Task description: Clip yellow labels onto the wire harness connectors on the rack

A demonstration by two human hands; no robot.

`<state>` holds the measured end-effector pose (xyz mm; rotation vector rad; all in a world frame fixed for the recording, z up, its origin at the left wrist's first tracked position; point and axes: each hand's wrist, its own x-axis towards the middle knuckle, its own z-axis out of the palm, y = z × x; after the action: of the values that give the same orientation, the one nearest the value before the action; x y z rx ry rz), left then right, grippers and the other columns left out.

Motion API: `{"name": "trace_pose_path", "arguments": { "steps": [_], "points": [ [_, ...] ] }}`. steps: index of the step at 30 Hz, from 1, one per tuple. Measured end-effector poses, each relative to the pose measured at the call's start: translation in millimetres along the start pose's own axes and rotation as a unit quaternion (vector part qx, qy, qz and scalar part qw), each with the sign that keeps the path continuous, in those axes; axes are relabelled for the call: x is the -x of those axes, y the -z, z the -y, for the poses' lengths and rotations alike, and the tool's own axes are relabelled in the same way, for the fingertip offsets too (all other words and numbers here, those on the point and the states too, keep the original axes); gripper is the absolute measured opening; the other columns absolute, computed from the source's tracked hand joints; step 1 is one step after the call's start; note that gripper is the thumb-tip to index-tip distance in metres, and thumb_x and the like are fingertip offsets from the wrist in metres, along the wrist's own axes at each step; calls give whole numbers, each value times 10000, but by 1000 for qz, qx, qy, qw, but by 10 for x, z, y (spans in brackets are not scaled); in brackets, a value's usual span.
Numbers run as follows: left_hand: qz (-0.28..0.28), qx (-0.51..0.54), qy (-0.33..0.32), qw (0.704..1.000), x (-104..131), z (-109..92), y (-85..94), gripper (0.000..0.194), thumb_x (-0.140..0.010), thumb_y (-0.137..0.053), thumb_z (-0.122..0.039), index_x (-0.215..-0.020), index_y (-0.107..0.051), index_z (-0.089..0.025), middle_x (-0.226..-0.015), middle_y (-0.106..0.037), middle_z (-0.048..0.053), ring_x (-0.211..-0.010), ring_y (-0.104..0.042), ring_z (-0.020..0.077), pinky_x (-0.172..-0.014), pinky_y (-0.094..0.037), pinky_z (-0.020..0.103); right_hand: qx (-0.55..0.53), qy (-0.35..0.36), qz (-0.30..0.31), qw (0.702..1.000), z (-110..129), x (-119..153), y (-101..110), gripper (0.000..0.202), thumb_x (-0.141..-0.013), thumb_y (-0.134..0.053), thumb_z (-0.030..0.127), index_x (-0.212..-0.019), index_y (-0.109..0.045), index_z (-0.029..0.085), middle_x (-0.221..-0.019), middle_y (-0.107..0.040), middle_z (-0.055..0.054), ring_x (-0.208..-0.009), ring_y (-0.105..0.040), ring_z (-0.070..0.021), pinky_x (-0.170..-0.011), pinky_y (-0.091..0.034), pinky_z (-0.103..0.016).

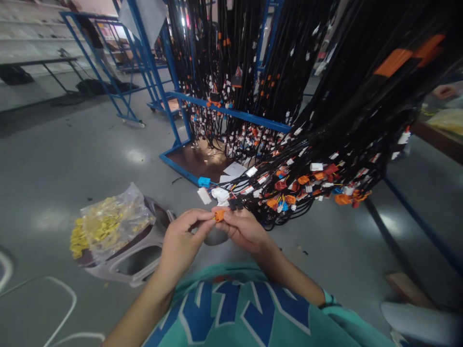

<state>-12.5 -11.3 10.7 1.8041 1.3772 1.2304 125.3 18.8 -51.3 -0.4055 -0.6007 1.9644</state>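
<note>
An orange wire connector [219, 215] is pinched between both hands in front of my chest. From the left, the thumb and fingertips of my left hand [188, 231] close on its side. My right hand [246, 229] grips it from the other side, fingers curled under it. Just beyond the fingers hang a white connector [220, 194], a black connector [236, 204] and a blue connector [204, 181] on thin wires. These wires run back into the bundle of black cable harnesses [289, 144]. Whether a small piece sits between the left fingertips is hidden.
A blue metal rack [231, 112] carries the hanging harnesses ahead. On the left, a plastic stool [133, 260] bears a clear bag of yellow clips [108, 224]. A white hose [70, 299] curves over the floor. A person [94, 36] stands far back left.
</note>
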Motion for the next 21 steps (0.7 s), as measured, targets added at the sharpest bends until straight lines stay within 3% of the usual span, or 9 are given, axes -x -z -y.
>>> {"name": "trace_pose_path", "arguments": {
  "steps": [4, 9, 15, 21],
  "points": [
    [53, 106, 65, 991, -50, 50, 21, 43, -649, -700, -206, -667, -693, -167, -675, -684, 25, -597, -586, 108, -547, -457, 190, -2, -4, 1, 1000, -8, 15, -4, 395, -551, -832, 252, -857, -616, 125, -842, -644, -4, -702, -622, -69, -658, -554, -139],
    [57, 153, 114, 980, -75, 39, 23, 105, -602, -739, -216, -644, -674, -145, -611, -650, 14, -523, -539, 85, -482, -426, 172, -3, -10, -7, 1000, -12, 32, -26, 369, -536, -840, 247, -822, -636, 137, -827, -647, 12, -695, -616, -65, -646, -545, -138],
    [62, 120, 116, 984, -67, -5, 52, 94, -605, -725, -230, -637, -677, -156, -612, -651, 13, -516, -543, 95, -461, -428, 182, 22, -12, 1, 1000, -17, 34, -9, 363, -571, -822, 273, -857, -646, 137, -843, -647, -9, -703, -605, -74, -699, -546, -168],
    [53, 30, 70, 996, -26, -11, 76, 38, -652, -692, -220, -632, -697, -188, -659, -679, 24, -600, -596, 132, -517, -461, 201, 19, -17, -7, 1000, -36, 31, -2, 410, -542, -836, 276, -861, -619, 137, -833, -647, -8, -701, -616, -78, -671, -546, -160]
  ]
}}
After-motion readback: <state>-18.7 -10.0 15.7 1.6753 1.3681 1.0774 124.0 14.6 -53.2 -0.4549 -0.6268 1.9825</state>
